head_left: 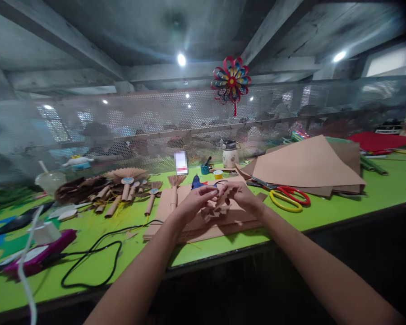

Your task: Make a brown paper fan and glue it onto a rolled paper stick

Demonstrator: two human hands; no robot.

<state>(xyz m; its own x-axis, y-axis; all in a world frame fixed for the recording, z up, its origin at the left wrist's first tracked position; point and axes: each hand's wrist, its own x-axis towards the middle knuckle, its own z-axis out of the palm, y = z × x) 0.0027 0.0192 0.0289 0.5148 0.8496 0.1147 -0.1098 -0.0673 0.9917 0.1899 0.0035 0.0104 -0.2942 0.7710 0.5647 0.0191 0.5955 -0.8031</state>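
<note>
My left hand (195, 199) and my right hand (244, 196) meet fingertip to fingertip above a stack of brown cardboard sheets (162, 225). Both have bent, pinching fingers around a small piece of brown paper (218, 211), whose shape is blurred and partly covered. Just behind my left hand lies a blue glue gun (196, 181). A small pleated paper fan with a rolled handle (174, 192) rests on the stack's left side. Right of my right hand are scissors with red and yellow handles (286, 198).
Several finished paper fans (126, 180) lie at left. A black cable (117, 262) loops near a purple power strip (43, 253). Large brown paper sheets (304, 164) cover the right. A bottle (230, 155), a teal pot (205, 169) and a lit phone (180, 162) stand behind.
</note>
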